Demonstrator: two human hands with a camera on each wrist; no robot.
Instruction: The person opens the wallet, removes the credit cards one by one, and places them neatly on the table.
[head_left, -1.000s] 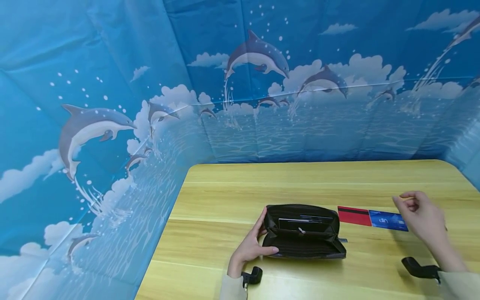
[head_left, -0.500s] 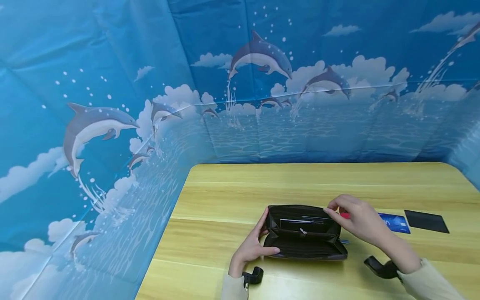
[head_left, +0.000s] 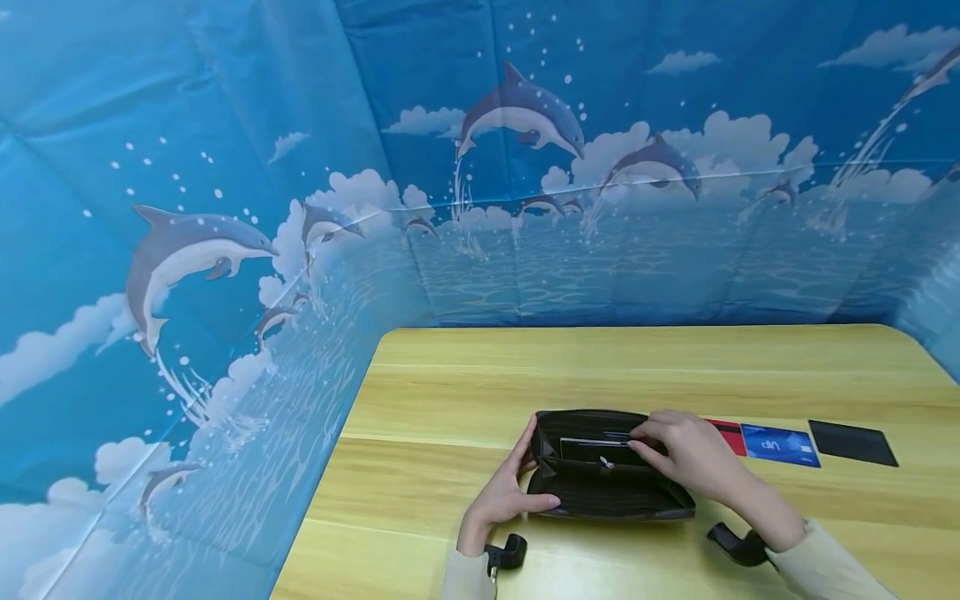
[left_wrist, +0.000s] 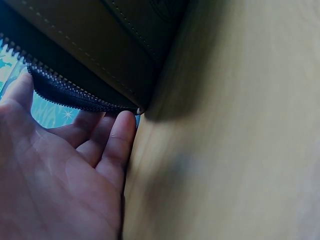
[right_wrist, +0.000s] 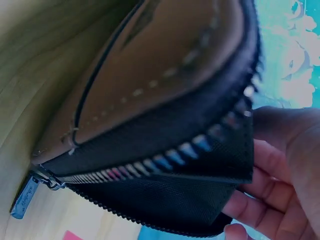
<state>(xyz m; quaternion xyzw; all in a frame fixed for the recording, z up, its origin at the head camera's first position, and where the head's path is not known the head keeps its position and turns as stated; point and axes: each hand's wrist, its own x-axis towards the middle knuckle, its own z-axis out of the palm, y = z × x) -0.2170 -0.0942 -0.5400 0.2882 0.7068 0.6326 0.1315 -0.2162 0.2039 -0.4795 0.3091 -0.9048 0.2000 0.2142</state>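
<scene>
A black zip-around wallet [head_left: 611,497] lies spread open on the table, with cards [head_left: 588,442] standing in its inner slots. My left hand [head_left: 501,498] grips the wallet's left end, thumb on the near edge and fingers behind. My right hand [head_left: 693,454] reaches into the right side, thumb and index fingertips right at the cards' right ends; whether they pinch a card I cannot tell. In the right wrist view the fingers [right_wrist: 260,202] are partly hidden behind the wallet's side. A metal zip pull [right_wrist: 24,199] hangs from its end.
Right of the wallet a red card [head_left: 731,434], a blue card [head_left: 780,445] and a black card [head_left: 853,442] lie in a row on the wooden table [head_left: 450,375]. A blue dolphin-print sheet [head_left: 480,250] hangs behind and along the left.
My right hand has moved left from above the row of cards into the wallet. The black card, hidden before, now shows at the row's right end. The left hand keeps its hold.
</scene>
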